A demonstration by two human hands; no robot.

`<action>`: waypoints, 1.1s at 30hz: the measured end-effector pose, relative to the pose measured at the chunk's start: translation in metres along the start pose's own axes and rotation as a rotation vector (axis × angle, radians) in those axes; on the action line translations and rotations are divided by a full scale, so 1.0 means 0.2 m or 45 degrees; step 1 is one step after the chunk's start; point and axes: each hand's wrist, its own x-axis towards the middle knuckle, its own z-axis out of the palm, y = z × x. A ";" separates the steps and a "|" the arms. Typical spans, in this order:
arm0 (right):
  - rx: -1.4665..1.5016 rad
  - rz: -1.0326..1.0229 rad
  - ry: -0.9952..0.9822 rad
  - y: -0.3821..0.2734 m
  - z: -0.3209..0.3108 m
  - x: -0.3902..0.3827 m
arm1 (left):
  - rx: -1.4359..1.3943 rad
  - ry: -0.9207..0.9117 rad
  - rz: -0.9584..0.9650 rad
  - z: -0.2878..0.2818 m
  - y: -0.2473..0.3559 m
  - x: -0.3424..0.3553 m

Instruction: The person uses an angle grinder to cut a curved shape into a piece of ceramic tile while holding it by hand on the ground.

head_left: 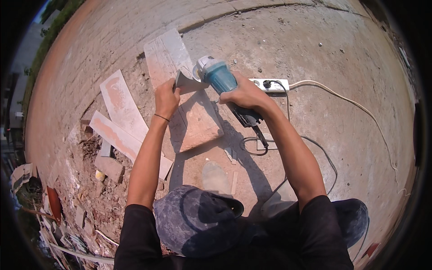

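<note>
In my left hand (165, 100) is a small grey tile piece (185, 79), gripped by its left edge above a board (195, 121) that is dusty and pale pinkish. My right hand (236, 94) is closed around a teal and black angle grinder (218, 74). The grinder's disc sits at the right end of the tile piece; whether they touch I cannot tell. The black cord runs from the grinder's rear and loops on the ground to the right of the board.
A white power strip (279, 85) with a black plug and pale cable lies beyond my right hand. Long tile strips (118, 98) lie at the left, near rubble (81, 216) and broken pieces. My bent legs (189, 220) and a shoe (215, 175) are at the lower edge, on concrete ground.
</note>
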 end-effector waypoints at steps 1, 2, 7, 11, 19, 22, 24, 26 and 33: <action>-0.001 0.012 0.003 -0.01 0.01 0.00 | 0.004 -0.005 -0.008 0.00 0.00 0.00; -0.002 0.025 0.005 -0.01 0.01 0.00 | 0.008 -0.011 -0.015 0.00 -0.01 0.00; -0.041 0.038 0.014 0.02 0.03 0.02 | 0.022 -0.007 -0.026 0.02 -0.01 -0.01; -0.078 0.066 0.007 0.00 0.03 0.00 | -0.031 0.008 -0.046 0.01 -0.02 -0.02; -0.160 0.116 0.022 0.04 0.00 0.02 | -0.049 -0.051 -0.161 0.00 0.00 -0.04; -0.145 0.113 0.037 0.06 0.00 0.03 | -0.038 -0.043 -0.131 0.01 -0.01 -0.04; -0.108 0.097 0.016 0.02 0.01 0.02 | -0.039 -0.024 -0.100 0.00 -0.03 -0.04; -0.078 0.048 0.015 0.03 0.02 0.03 | -0.062 -0.030 -0.107 0.01 -0.02 -0.04; -0.096 0.082 0.007 0.07 0.03 0.06 | -0.054 -0.028 -0.098 0.03 -0.01 -0.05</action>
